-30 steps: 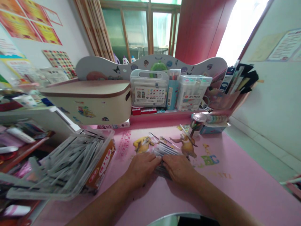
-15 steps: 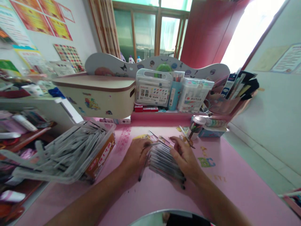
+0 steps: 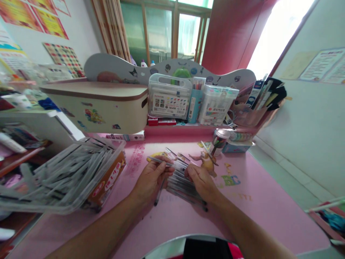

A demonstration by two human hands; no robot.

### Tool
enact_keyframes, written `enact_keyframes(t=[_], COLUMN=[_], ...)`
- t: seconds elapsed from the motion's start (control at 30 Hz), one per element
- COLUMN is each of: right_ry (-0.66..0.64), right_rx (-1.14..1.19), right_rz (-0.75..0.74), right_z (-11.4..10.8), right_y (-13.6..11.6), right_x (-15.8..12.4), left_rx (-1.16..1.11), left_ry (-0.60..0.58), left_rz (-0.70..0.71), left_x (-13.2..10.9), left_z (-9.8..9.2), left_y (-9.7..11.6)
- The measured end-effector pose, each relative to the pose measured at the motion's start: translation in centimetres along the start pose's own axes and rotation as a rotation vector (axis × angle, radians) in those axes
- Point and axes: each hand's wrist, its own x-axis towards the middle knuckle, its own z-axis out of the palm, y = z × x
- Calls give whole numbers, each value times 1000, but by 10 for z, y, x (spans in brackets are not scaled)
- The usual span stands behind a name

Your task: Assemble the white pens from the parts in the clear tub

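Observation:
A bundle of thin clear pens [image 3: 180, 182] lies on the pink desk [image 3: 256, 212] between my two hands. My left hand [image 3: 151, 180] curls round the bundle's left side, and its fingers pinch one pen lifted near the top. A single pen sticks out below that hand, tip toward me. My right hand [image 3: 201, 181] rests closed over the right side of the bundle, pressing the pens together.
A clear tray heaped with grey pens [image 3: 67, 176] sits at the left on an orange box. At the back stand a cream storage box [image 3: 99, 108], marker cases [image 3: 168, 97], a pencil cup [image 3: 219, 141] and a rack of booklets [image 3: 265, 95].
Both hands lay flat over the bundle a second ago. They have since parted to its sides, the pens have fanned out toward me, and my left hand has lifted one pen.

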Motion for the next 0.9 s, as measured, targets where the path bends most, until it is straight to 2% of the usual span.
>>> enact_keyframes(t=[0.33,0.6,0.8,0.9], right_ry=[38,128,91,93], right_rx=[-53,89,-24,-6], right_rz=[-12,-55,-96,-76], right_z=[0,-1,-3,-3], right_y=[0,-4,-4,-4], right_x=[3,1,3,2], left_rx=[-34,-76,-83,-104], left_ry=[-48,-28,-43,-42], left_rz=[-77,-102,-122,-115], left_x=[1,2,1,0], left_z=[-3,-4,-2,-1], left_y=[-4,-4,-3,-3])
